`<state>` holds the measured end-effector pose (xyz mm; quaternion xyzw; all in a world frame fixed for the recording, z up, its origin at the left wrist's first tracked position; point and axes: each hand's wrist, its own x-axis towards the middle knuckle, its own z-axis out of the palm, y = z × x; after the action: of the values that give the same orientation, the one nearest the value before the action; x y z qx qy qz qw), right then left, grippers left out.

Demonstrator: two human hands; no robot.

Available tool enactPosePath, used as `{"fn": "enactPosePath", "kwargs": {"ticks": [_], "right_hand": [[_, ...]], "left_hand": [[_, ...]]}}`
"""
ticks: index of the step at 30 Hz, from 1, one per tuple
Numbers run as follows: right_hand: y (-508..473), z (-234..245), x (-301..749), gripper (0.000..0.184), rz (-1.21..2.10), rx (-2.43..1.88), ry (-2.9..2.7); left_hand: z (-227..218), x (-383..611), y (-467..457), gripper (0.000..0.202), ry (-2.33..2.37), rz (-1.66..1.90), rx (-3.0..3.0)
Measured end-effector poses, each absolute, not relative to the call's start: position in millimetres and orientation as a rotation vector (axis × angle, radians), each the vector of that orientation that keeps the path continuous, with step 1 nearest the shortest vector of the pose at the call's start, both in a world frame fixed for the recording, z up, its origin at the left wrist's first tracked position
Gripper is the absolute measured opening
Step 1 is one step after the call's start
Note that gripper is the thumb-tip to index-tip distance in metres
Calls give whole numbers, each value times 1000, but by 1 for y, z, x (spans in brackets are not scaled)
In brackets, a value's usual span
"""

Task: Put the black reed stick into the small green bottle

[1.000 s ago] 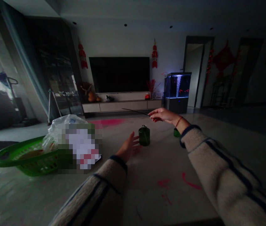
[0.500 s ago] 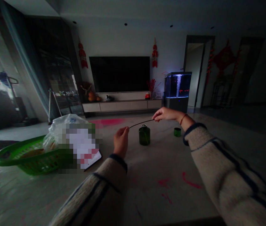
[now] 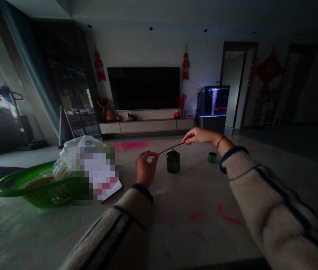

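Pinching a thin dark stick near its lower end between thumb and forefinger of the left hand, with the other fingers curled; gripping it farther up with the bunched fingertips of the right hand. Impossible to tell whether any of it runs on past those fingertips. Holding it nearly straight, sloping down from right to left, above the middle of the counter, closer to the far edge than to the near edge. Just under it in the view, a green bottle, upright on the counter and free of both hands; contact between stick and mouth too hard to judge. Done, as far as can be judged: stick secured on both sides, bottle neck seemingly uncovered, green cap-like piece set apart toward the right edge. Left undone: stick not yet released by either hand and not inside the bottle, neck not covered by the cap-like piece. Toward the left edge, a green basket with a clear plastic bag; nearer the near edge, pink marks.
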<state>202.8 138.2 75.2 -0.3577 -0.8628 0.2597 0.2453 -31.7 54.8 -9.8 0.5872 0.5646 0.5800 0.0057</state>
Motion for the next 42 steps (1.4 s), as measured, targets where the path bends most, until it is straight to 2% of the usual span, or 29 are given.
{"fn": "enactPosePath", "kwargs": {"ticks": [7,11,15,20,28,36,42], "right_hand": [[141,73,203,16,746,-945,-2334],[140,77,203,19,678,-1074,-2019],[136,77,207,31,939,-1021,-1731],[132,71,199,21,1243,-735,-1806],[131,70,166,8,1193,-683,-1829],[132,66,165,10,1335,-627,-1675],[130,72,165,7,1157,-700,-1598]], "left_hand": [[-11,-33,55,14,1892,1756,2075],[-13,-35,58,16,1904,1838,1955],[-15,-36,60,19,1850,1831,1834],[-15,-29,59,23,1760,1719,1691],[-16,-20,55,30,1550,1657,1583],[-16,-18,55,26,1429,1703,1735],[-17,-15,55,38,1456,1585,1724]]}}
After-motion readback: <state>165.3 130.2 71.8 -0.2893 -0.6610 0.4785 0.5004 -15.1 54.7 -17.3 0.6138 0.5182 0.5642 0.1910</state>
